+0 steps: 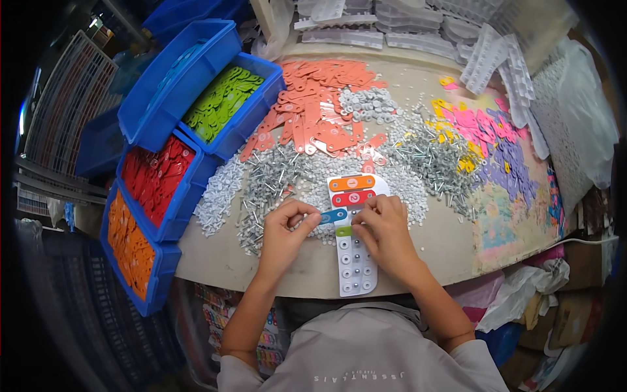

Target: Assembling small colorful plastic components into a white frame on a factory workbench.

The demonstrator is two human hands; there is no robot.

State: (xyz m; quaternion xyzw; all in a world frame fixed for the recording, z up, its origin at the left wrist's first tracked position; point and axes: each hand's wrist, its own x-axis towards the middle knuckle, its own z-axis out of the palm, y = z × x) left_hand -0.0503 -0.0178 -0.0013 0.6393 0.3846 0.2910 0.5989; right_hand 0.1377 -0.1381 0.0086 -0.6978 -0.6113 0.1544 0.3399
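Observation:
A white moulded tray [357, 269] with rows of round sockets and small metal pins stands out from the table's near edge, in front of me. Across its far end lie an orange strip [353, 183] and a red strip [353, 198]. My left hand [286, 228] pinches a blue strip [334, 216] by its left end, its other end over the tray. The fingers of my right hand [386, 232] are closed together over the tray, beside a green strip [343, 231] that they partly cover. What these fingertips hold is hidden.
Blue bins [168, 225] at left hold orange, red, green and blue strips. Coral strips [313, 98], white caps [367, 104] and metal pins [431, 160] are heaped beyond the tray. Pink pieces [477, 127] and purple pieces [511, 163] lie right. White moulded trays [418, 36] are stacked behind.

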